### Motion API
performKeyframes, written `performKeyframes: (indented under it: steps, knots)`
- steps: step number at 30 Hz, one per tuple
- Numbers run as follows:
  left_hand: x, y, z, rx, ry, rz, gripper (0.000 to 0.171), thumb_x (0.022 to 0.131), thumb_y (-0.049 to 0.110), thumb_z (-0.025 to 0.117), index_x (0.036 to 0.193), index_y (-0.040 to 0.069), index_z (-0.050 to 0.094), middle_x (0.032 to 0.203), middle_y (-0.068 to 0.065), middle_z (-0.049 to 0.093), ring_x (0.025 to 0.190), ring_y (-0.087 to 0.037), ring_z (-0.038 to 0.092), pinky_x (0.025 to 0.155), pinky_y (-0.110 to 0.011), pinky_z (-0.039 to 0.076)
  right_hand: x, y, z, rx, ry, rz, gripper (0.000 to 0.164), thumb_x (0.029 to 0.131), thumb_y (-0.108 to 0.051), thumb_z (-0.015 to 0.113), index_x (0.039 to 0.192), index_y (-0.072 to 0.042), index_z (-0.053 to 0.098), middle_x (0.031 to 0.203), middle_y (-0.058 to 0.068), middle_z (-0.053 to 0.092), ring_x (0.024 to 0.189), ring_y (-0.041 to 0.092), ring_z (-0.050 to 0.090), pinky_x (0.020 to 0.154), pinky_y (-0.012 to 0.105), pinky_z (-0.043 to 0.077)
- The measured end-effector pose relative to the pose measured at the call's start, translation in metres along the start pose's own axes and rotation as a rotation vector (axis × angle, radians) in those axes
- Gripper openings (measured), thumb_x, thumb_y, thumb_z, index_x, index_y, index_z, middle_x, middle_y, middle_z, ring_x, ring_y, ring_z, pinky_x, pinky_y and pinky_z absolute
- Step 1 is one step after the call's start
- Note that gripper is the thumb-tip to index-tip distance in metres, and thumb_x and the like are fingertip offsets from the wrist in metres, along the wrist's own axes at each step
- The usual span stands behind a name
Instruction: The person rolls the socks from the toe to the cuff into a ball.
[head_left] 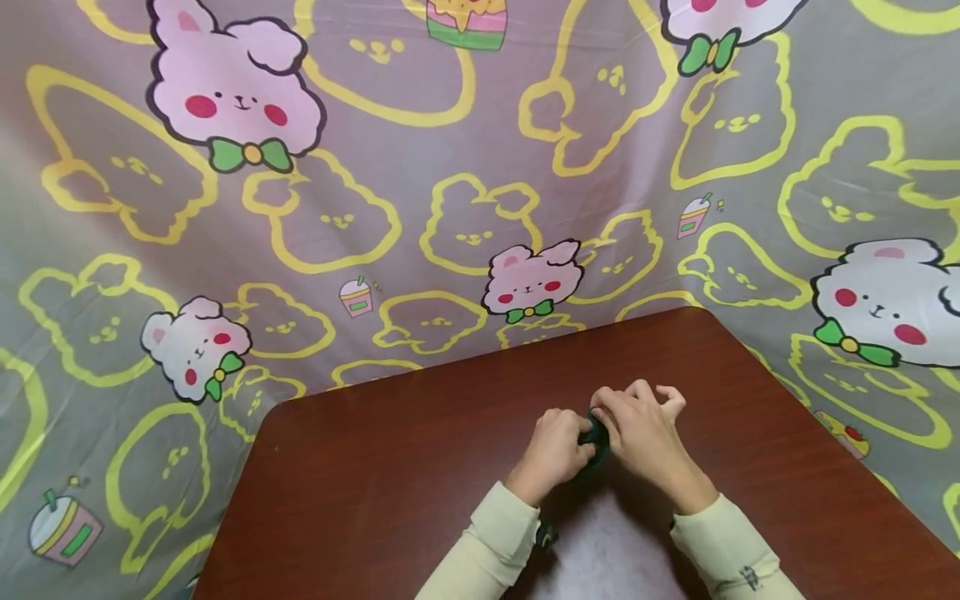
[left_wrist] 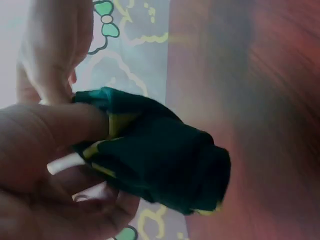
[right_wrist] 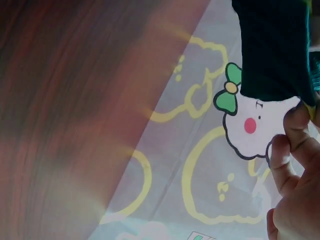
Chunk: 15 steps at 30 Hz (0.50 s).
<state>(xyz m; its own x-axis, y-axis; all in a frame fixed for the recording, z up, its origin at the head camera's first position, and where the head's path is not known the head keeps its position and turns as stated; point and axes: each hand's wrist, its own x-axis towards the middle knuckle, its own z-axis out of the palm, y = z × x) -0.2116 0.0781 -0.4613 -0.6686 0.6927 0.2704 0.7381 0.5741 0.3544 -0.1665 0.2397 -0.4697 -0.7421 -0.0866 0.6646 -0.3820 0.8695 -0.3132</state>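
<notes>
A folded piece of dark green cloth (left_wrist: 165, 155) with yellow trim is held up between both hands over the table. My left hand (head_left: 553, 446) grips it from the left, with the thumb lying across its near end in the left wrist view. My right hand (head_left: 645, 429) pinches the cloth's edge from the other side. In the right wrist view the right fingertips (right_wrist: 299, 120) are at the lower corner of the cloth, beside its yellow edge. Much of the cloth is hidden by the hands in the head view.
A reddish-brown wooden table (head_left: 390, 467) lies under the hands. Behind it and to the right hangs a grey curtain (head_left: 637, 192) with rabbit and drink-cup prints. A small dark object (head_left: 545, 535) shows at the left sleeve cuff.
</notes>
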Motion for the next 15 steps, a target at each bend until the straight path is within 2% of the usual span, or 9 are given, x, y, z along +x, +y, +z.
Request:
performKeyframes:
  steps: [3,5,7,9,11,13,15]
  knots:
    - [-0.001,-0.006,-0.003,-0.003,-0.035,0.127,0.028,0.079,0.011,0.083,0.063,0.017,0.061,0.063,0.011,0.058,0.063,-0.006,0.052,0.063,-0.019,0.039,0.003,0.004,-0.004,0.008,-0.041,0.036,0.015,0.090,-0.013,0.074,0.088,-0.024,0.063,0.070,-0.015,0.062,0.076,0.020,0.045,0.086,0.068,0.017]
    - [-0.003,-0.012,-0.005,-0.062,-0.058,0.176,0.021,0.079,0.010,0.083,0.067,0.018,0.067,0.071,0.012,0.065,0.068,-0.002,0.056,0.067,-0.020,0.040,0.004,0.005,-0.006,0.027,-0.077,0.058,0.015,0.091,-0.015,0.074,0.087,-0.026,0.064,0.071,-0.018,0.061,0.076,0.019,0.045,0.086,0.067,0.017]
    - [-0.006,-0.018,-0.008,-0.134,-0.074,0.206,0.013,0.082,0.009,0.082,0.075,0.018,0.074,0.087,0.011,0.069,0.079,0.000,0.059,0.073,-0.022,0.040,0.006,0.006,-0.008,0.049,-0.120,0.067,0.015,0.091,-0.018,0.074,0.086,-0.028,0.065,0.070,-0.021,0.060,0.077,0.017,0.046,0.087,0.067,0.017]
    - [-0.009,-0.024,-0.010,-0.258,-0.076,0.218,0.009,0.085,0.006,0.080,0.085,0.015,0.078,0.107,0.006,0.066,0.095,-0.006,0.060,0.077,-0.023,0.043,0.008,0.007,-0.011,0.079,-0.166,0.077,0.015,0.091,-0.019,0.074,0.086,-0.030,0.067,0.070,-0.023,0.058,0.077,0.016,0.045,0.088,0.067,0.016]
    - [-0.013,-0.029,-0.010,-0.397,-0.068,0.232,0.009,0.087,0.003,0.078,0.093,0.010,0.080,0.123,0.001,0.057,0.110,-0.013,0.055,0.081,-0.024,0.047,0.010,0.007,-0.014,0.119,-0.217,0.092,0.015,0.092,-0.020,0.073,0.087,-0.033,0.067,0.070,-0.024,0.056,0.076,0.014,0.044,0.088,0.066,0.016]
    - [-0.016,-0.034,-0.010,-0.555,-0.054,0.240,0.012,0.088,0.001,0.076,0.099,0.005,0.079,0.132,-0.003,0.049,0.113,-0.019,0.051,0.078,-0.024,0.051,0.012,0.009,-0.017,0.185,-0.270,0.110,0.015,0.093,-0.021,0.072,0.088,-0.034,0.067,0.072,-0.024,0.055,0.075,0.012,0.043,0.086,0.062,0.016]
    - [-0.020,-0.039,-0.008,-0.707,-0.051,0.243,0.017,0.089,-0.001,0.074,0.105,0.002,0.078,0.142,-0.001,0.048,0.121,-0.020,0.050,0.082,-0.026,0.053,0.015,0.012,-0.020,0.274,-0.334,0.115,0.015,0.094,-0.021,0.071,0.086,-0.032,0.066,0.070,-0.021,0.054,0.071,0.011,0.045,0.082,0.056,0.015]
